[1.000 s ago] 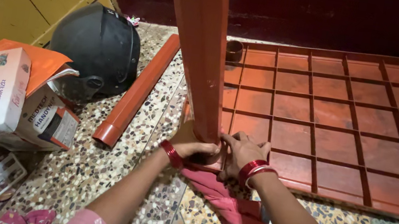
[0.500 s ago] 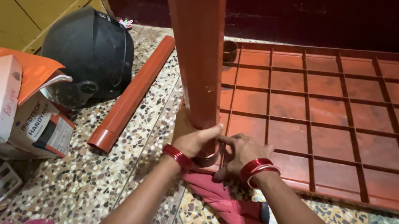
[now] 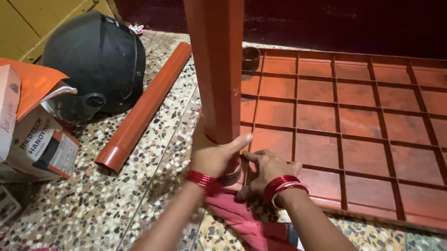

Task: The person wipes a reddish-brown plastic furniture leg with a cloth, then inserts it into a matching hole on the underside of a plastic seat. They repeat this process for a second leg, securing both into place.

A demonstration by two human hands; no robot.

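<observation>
**Two hands at the foot of the post**

The left hand (image 3: 217, 157) wraps around the bottom of the orange post (image 3: 216, 53). The right hand (image 3: 265, 170) touches its base with bent fingers (holding nothing I can see). The post stands upright on the floor (image 3: 104, 214), beside a grid (image 3: 376, 130).

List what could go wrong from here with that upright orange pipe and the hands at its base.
1. The tall upright orange plastic pipe is gripped only near its foot by the left hand; it rises out of view, so it might tip sideways.
2. The right hand has fingers beside the pipe's base, so they could get pinched if it shifts.
3. The shorter orange pipe lying on the speckled floor and the black helmet sit close by, where a toppling pipe could strike them.
</observation>
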